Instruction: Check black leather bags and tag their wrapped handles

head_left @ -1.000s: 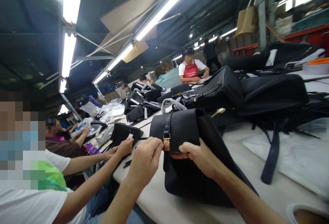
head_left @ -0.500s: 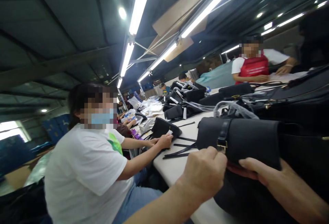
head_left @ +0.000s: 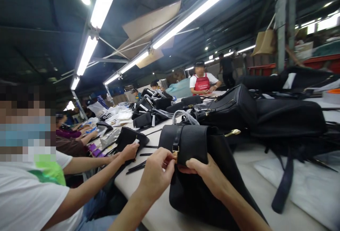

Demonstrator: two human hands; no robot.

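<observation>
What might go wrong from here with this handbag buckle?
The left hand pinches the gold buckle while the right hand grips under the black leather flap, so the metal might scratch the leather. The loose black straps lying nearby could possibly snag an arm or get tangled.

My left hand (head_left: 155, 174) pinches the brass buckle (head_left: 175, 152) on the black leather handbag (head_left: 196, 197) while my right fingers (head_left: 192, 165) hold its flap (head_left: 192, 144) from beneath, at the white table (head_left: 135, 192).
</observation>
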